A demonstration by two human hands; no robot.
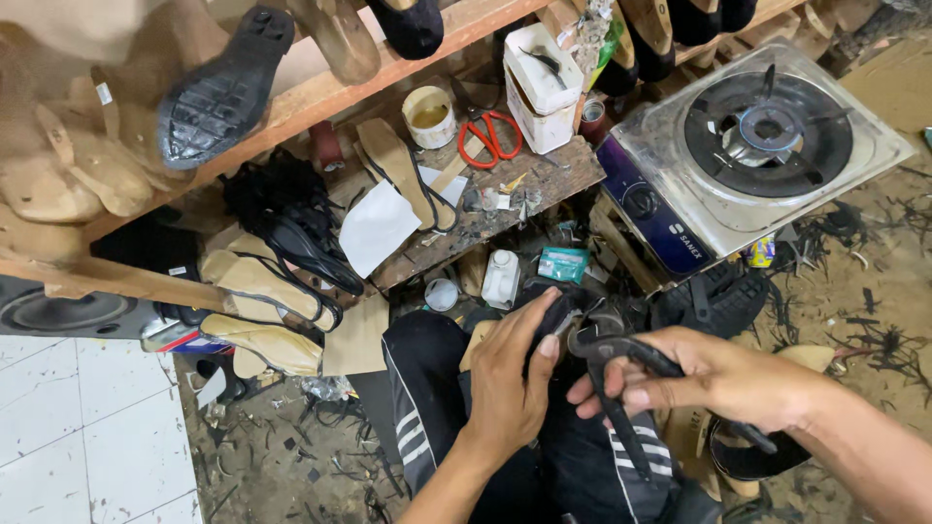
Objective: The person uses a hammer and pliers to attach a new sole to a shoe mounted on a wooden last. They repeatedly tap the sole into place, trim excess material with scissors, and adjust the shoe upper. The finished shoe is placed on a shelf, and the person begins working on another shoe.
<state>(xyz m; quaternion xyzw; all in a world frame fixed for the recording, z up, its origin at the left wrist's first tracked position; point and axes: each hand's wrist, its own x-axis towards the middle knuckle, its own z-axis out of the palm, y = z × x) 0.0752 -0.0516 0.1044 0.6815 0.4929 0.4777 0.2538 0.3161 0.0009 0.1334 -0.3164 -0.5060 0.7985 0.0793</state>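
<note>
My left hand [512, 374] grips a black shoe piece [560, 312] held over my lap, thumb pressed on its upper side. My right hand [723, 376] is closed around the handles of black pincers [621, 374], whose jaws meet the shoe piece near my left thumb. My legs in black trousers with white stripes [427, 408] lie under both hands. How much of the shoe piece is hidden beneath my fingers I cannot tell.
A single-burner gas stove [762, 131] sits at upper right. A wooden board [505, 204] holds red-handled scissors [488, 134], a white glue tin [542, 87], a small cup [428, 114] and insoles. Shelves with wooden lasts and soles [228, 82] stand left. Scraps litter the floor.
</note>
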